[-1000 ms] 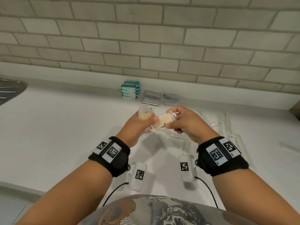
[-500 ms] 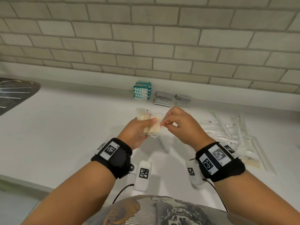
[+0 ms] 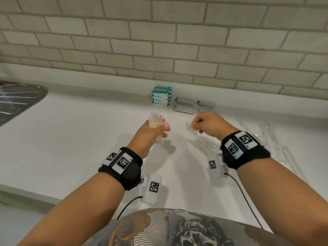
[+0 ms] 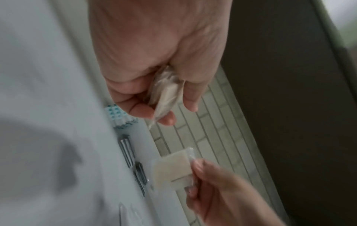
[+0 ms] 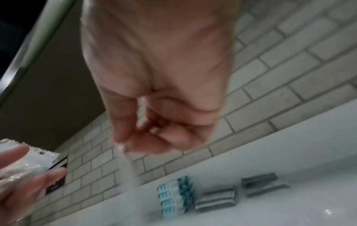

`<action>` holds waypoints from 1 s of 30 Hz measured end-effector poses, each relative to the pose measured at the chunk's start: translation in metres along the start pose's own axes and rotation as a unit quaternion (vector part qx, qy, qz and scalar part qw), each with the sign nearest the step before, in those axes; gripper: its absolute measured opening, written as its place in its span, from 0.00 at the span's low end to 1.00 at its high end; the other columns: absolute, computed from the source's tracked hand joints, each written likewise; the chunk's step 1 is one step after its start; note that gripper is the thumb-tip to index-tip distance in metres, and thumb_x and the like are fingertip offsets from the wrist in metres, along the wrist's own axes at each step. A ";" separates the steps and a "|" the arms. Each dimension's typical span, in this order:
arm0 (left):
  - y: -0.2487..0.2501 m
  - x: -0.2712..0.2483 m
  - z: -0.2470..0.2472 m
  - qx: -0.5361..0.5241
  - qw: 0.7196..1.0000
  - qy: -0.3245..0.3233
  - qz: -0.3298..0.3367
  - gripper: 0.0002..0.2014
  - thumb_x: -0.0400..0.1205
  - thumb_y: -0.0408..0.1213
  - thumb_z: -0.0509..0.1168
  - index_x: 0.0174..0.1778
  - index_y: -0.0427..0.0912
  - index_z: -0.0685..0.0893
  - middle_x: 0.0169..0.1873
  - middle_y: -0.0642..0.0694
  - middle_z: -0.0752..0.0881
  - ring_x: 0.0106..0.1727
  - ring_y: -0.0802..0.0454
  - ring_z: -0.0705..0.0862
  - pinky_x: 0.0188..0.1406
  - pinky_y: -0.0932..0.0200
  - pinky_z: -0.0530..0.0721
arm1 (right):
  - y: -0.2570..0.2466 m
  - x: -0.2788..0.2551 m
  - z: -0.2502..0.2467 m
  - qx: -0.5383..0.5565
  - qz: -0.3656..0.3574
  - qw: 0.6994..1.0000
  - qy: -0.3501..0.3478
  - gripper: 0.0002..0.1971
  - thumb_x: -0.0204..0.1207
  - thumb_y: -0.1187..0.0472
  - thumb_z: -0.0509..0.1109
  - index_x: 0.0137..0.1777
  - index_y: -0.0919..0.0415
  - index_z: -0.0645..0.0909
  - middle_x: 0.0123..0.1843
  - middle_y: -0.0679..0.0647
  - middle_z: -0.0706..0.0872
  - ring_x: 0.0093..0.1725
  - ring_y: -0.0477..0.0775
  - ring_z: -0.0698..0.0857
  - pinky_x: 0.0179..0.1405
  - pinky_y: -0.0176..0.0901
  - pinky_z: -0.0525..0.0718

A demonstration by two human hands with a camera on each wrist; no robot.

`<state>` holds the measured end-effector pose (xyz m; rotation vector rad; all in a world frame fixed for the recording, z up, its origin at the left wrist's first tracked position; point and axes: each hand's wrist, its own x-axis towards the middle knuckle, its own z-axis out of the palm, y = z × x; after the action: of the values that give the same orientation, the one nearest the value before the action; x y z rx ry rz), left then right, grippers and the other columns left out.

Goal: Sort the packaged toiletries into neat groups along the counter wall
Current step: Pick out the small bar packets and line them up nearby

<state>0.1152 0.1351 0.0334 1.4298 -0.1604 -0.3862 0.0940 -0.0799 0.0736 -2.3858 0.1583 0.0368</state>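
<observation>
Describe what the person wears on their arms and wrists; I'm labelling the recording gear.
Both forearms are bare, with no sleeves. Each wrist carries a black fabric band bearing white tags printed with black square codes; the right band is alike. Under each wrist hangs a white oblong camera unit with its own code mark, and a thin black cable trails from it.

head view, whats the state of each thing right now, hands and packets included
left hand: grips clear packets of beige pads, raised off the counter
right hand: pinches one clear packet with a beige pad by its edge
teal-and-white packets: stacked against the wall
grey foil sachets: two low piles beside the teal stack
long clear wrapped items: loose, unsorted, at right
</observation>
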 end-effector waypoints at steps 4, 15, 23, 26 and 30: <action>-0.006 -0.002 -0.023 -0.157 0.984 -0.003 -0.078 0.14 0.83 0.31 0.63 0.64 0.39 0.79 0.53 0.42 0.86 0.48 0.48 0.88 0.44 0.57 0.88 | 0.005 0.000 0.012 0.031 -0.023 0.998 -0.048 0.04 0.77 0.64 0.70 0.41 0.57 0.83 0.39 0.48 0.87 0.36 0.48 0.84 0.37 0.39 0.77; -0.013 -0.004 -0.031 -0.145 0.987 0.027 -0.064 0.11 0.81 0.25 0.66 0.59 0.34 0.82 0.50 0.40 0.88 0.50 0.45 0.88 0.46 0.56 0.90 | 0.007 0.003 0.070 -0.041 -0.021 0.996 -0.077 0.08 0.81 0.56 0.68 0.56 0.52 0.84 0.54 0.44 0.86 0.49 0.45 0.84 0.47 0.37 0.77; -0.007 0.000 -0.026 -0.087 0.996 -0.001 -0.029 0.05 0.82 0.32 0.66 0.53 0.37 0.84 0.46 0.45 0.89 0.49 0.50 0.88 0.49 0.55 0.89 | -0.030 -0.001 0.061 0.192 -0.039 0.980 -0.034 0.04 0.71 0.61 0.78 0.40 0.58 0.85 0.31 0.48 0.86 0.31 0.46 0.84 0.31 0.39 0.76; -0.004 0.003 -0.024 -0.086 0.996 0.006 -0.031 0.08 0.85 0.37 0.64 0.54 0.37 0.84 0.47 0.44 0.88 0.48 0.51 0.89 0.45 0.57 0.89 | -0.029 0.000 0.060 0.212 -0.045 0.976 0.028 0.07 0.70 0.62 0.79 0.36 0.56 0.84 0.31 0.48 0.85 0.30 0.46 0.82 0.31 0.37 0.76; 0.001 0.005 -0.020 -0.108 0.990 -0.001 -0.094 0.25 0.85 0.55 0.56 0.56 0.35 0.82 0.50 0.38 0.89 0.49 0.44 0.89 0.49 0.52 0.88 | -0.027 -0.001 0.055 0.023 -0.137 0.977 0.163 0.08 0.72 0.59 0.76 0.36 0.50 0.80 0.38 0.44 0.80 0.34 0.42 0.76 0.36 0.38 0.75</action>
<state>0.1271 0.1518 0.0310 1.2335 0.0150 -0.5431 0.0970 -0.0223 0.0515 -2.3308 -0.0173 -0.4843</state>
